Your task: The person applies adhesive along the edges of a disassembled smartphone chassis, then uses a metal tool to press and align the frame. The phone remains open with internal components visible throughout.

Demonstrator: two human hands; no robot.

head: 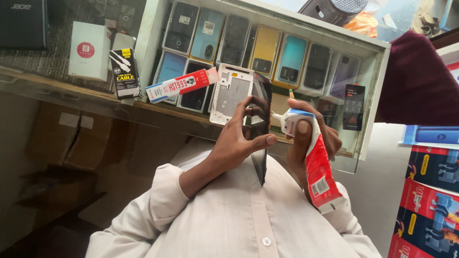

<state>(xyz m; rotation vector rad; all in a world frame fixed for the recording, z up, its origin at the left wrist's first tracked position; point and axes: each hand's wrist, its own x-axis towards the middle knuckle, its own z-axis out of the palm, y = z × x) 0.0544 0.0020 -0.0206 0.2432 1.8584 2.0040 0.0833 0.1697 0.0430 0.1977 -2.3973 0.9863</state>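
Phone edge-on in left grip — glue tube squeezed in rt grip, nozzle at phone's edge.

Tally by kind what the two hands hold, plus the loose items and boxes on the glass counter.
Dark phone: 1
Red-and-white tube: 1
White phone back frame: 1
Long red-and-white box: 1
Black cable box: 1
White box: 1
Total: 6

The person wears a pale cream shirt of thin, faintly striped cloth, with a buttoned front strip and one small white button. Its long left sleeve is pushed up, creased. Both hands are bare.
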